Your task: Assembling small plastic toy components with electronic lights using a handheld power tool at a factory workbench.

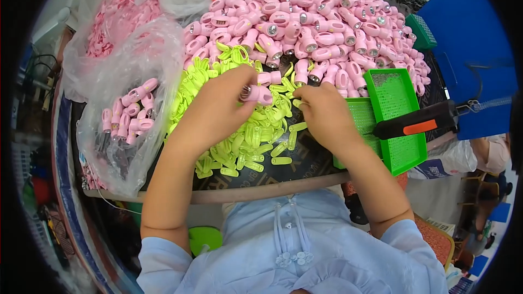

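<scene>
My left hand point(223, 98) is closed around a small pink plastic flashlight point(258, 95), holding it above a pile of yellow-green plastic clip pieces point(234, 130). To its right, my right hand point(329, 111) has its thumb and fingers pinched together at the pile's right edge. Whatever those fingers hold is too small and covered to make out; yellow-green pieces lie right beside them. Just beyond both hands rises a big heap of pink flashlights point(327, 27), several with silvery lens ends showing.
On the left, a clear plastic bag point(125, 158) holds several pink flashlights; behind it another bag contains pink parts point(122, 16). Green trays point(406, 155) stand at right, with a black-and-orange power screwdriver point(419, 125) hanging over them on a coiled spring. The table's front edge point(261, 193) curves before me.
</scene>
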